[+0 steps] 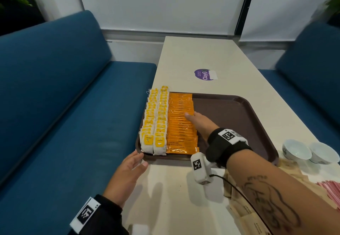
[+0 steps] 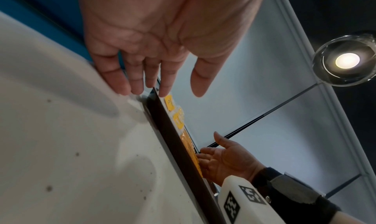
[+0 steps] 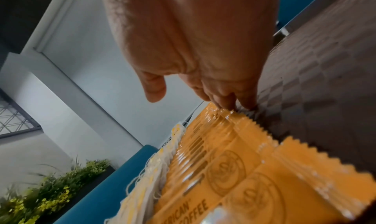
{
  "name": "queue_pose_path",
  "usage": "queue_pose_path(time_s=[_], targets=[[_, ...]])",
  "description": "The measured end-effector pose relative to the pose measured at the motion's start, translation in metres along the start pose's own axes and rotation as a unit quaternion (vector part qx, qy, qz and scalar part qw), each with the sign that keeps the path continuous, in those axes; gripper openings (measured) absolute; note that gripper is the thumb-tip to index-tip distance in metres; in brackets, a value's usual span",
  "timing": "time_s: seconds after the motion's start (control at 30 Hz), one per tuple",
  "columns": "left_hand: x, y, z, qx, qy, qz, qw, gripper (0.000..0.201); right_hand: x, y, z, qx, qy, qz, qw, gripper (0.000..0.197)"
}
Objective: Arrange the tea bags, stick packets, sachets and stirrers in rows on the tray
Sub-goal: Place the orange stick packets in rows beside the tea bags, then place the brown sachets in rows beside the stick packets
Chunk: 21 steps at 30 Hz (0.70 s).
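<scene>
1. Left hand (image 1: 127, 174) lowest in head view, fingers straight and relaxed, holding nothing; fingertips (image 2: 162, 92) meet the near left corner of the tray (image 1: 239, 120). Palm hangs above the desk (image 1: 165, 198).
2. Right hand (image 1: 198, 122) reaches across the tray, fingers extended and together, not curled round anything. Fingertips (image 3: 227, 102) press against the right-hand edge of the stick packets (image 1: 181, 122) about midway along their row; thumb lifted clear.
3. Tray: dark brown, textured floor, lying on the pale desk. Its right half is bare.
4. Tea bags (image 1: 155, 120): white with yellow tags, two overlapping rows along the tray's left side, running near to far. Far ends spill past the tray's far rim.
5. Stick packets: orange, printed "AMERICAN BLACK COFFEE", one overlapping row just right of the tea bags, touching them.
6. Off tray, desk's near right: brown paper packets (image 1: 244, 209) under the right forearm; pink packets (image 1: 331, 188) at the frame edge. Type of each cannot be read.
7. Two white bowls (image 1: 311, 152) beside the tray's near right corner.
8. Purple round sticker (image 1: 203, 74) on the desk beyond the tray.
9. Blue benches (image 1: 55, 106) flank the desk on both sides.
</scene>
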State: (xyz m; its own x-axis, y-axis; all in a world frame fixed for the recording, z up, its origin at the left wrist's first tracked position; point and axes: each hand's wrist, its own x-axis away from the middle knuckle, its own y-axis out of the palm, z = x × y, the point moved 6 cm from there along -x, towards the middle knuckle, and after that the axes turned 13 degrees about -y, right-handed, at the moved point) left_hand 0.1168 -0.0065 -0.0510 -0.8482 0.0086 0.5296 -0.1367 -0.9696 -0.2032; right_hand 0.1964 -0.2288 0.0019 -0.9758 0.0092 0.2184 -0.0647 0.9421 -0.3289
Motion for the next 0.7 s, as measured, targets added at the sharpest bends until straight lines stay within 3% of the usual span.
queue_pose_path(time_s=[0.17, 0.27, 0.37, 0.53, 0.7], targets=[[0.005, 0.0, 0.0, -0.004, -0.006, 0.002, 1.0, 0.04, 0.008, -0.029, 0.005, 0.045, 0.0, 0.083, 0.996, 0.066], [0.009, 0.0, 0.003, -0.023, 0.003, 0.021, 1.0, 0.029, 0.032, -0.054, 0.0, 0.03, -0.037, 0.125, 0.991, 0.06], [0.014, 0.009, 0.011, -0.044, 0.034, 0.01, 0.998, 0.019, 0.074, -0.078, -0.008, 0.017, -0.073, 0.135, 0.988, 0.039], [0.032, 0.052, 0.028, -0.1, 0.076, -0.074, 0.989, 0.013, 0.151, -0.11, -0.003, 0.065, -0.073, 0.168, 0.981, 0.02], [0.057, 0.104, 0.035, -0.189, 0.102, -0.165, 0.963, 0.023, 0.199, -0.127, 0.026, 0.159, -0.024, 0.151, 0.975, 0.051]])
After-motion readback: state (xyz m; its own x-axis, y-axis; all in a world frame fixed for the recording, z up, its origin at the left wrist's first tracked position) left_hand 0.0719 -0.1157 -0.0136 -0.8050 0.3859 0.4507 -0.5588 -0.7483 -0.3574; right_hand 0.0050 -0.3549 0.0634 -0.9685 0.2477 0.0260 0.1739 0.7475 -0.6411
